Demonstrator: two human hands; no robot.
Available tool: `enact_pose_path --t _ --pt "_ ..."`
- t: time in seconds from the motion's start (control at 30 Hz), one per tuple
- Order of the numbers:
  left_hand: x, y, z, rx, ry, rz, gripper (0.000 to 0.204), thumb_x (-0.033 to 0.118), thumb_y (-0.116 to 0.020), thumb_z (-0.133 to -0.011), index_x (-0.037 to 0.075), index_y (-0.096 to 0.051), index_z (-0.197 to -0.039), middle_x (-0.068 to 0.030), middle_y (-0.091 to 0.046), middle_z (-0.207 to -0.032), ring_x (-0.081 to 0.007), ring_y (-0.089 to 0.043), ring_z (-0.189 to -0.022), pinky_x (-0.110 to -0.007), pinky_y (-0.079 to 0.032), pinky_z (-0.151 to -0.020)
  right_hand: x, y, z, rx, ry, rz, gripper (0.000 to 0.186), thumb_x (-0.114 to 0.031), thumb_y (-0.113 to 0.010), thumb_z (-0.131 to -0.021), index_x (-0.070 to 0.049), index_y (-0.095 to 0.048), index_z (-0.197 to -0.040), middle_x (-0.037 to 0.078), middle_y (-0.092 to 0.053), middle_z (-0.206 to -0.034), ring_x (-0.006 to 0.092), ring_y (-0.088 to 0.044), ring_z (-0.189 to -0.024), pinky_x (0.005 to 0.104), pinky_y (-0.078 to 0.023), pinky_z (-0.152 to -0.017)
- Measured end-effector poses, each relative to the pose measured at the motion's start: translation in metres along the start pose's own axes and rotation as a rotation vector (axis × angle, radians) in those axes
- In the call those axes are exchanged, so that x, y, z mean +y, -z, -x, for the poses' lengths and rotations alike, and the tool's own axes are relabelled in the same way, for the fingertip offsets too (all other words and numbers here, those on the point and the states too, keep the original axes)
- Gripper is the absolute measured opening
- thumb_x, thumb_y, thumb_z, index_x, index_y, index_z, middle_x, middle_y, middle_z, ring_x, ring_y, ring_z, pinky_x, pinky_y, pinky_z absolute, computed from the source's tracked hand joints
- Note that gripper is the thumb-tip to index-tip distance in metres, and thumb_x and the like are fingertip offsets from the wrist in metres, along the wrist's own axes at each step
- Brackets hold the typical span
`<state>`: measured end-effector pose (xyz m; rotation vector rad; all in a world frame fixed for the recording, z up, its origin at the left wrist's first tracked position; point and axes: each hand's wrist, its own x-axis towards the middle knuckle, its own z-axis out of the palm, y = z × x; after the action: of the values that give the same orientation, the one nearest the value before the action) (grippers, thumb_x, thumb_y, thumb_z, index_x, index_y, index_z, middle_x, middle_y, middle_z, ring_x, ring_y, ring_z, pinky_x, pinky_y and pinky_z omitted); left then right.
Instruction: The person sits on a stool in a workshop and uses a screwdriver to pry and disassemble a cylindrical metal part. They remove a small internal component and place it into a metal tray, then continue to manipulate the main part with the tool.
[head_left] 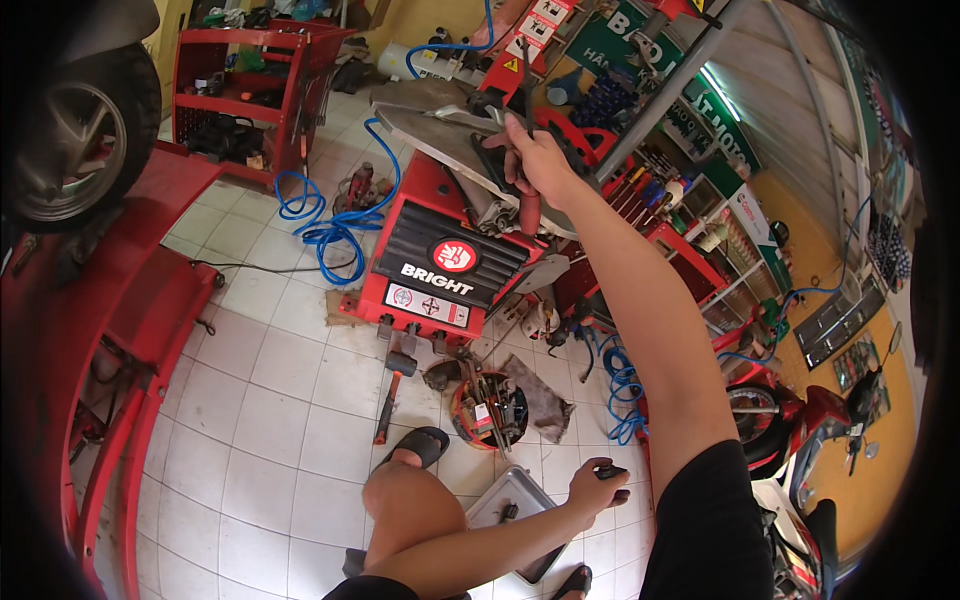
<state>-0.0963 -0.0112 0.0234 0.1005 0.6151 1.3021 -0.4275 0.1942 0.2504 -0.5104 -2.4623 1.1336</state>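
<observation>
My right hand (540,165) reaches up to the far middle, over the turntable edge of a red and black tyre changer (410,225). Its fingers are closed around a long dark tool with a red handle (530,212); the exact kind cannot be made out. My left hand (597,488) is low on the right, its forearm crossing below my right arm. Between its curled fingers sits a small black piece (610,472). Beneath that forearm a metal tray (520,488) lies on the floor with a small dark part (510,511) in it.
A mallet (390,398) and a round red tub of tools (517,410) stand near my foot. Blue air hose (335,232) coils on the tiles. A red lift (130,400) bearing a wheel (75,150) is left; a motorcycle (800,415) stands right. A red tool cart (290,105) is behind.
</observation>
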Motion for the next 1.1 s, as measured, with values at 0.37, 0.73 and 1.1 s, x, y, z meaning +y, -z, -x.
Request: enact_pose_path --t 0.37,0.73,1.1 --pt "0.011 -0.01 -0.006 0.03 0.018 0.026 0.052 0.01 -0.078 -0.087 0.001 -0.047 -0.128 -0.0131 -0.065 -0.111 -0.03 -0.073 -0.08 -0.041 -0.066 -0.072 0.022 0.118 0.292 0.364 -0.012 -0.116 0.07 -0.058 -0.039 -0.104 0.007 -0.063 -0.115 0.001 -0.047 -0.054 0.0141 -0.048 -0.041 0.0275 -0.053 -0.065" --pt "-0.012 -0.029 -0.053 0.099 -0.023 -0.073 0.04 0.015 -0.076 -0.09 0.003 -0.054 -0.121 -0.0102 -0.061 -0.107 -0.0316 -0.071 -0.085 -0.044 -0.065 -0.075 0.299 0.044 0.69 0.965 -1.052 -0.894 0.028 -0.017 -0.054 -0.097 -0.001 -0.063 -0.119 0.008 -0.046 -0.068 0.0219 -0.047 -0.055 0.0646 -0.057 -0.082" --pt "-0.051 -0.028 -0.099 0.211 0.077 -0.198 0.037 0.029 -0.072 -0.093 0.006 -0.056 -0.116 -0.0142 -0.068 -0.108 -0.0343 -0.071 -0.087 -0.043 -0.063 -0.079 0.197 0.053 0.7 0.755 -0.836 -1.308 0.038 -0.015 -0.064 -0.096 0.001 -0.052 -0.128 0.017 -0.063 -0.099 0.0301 -0.064 -0.078 0.0481 -0.058 -0.078"
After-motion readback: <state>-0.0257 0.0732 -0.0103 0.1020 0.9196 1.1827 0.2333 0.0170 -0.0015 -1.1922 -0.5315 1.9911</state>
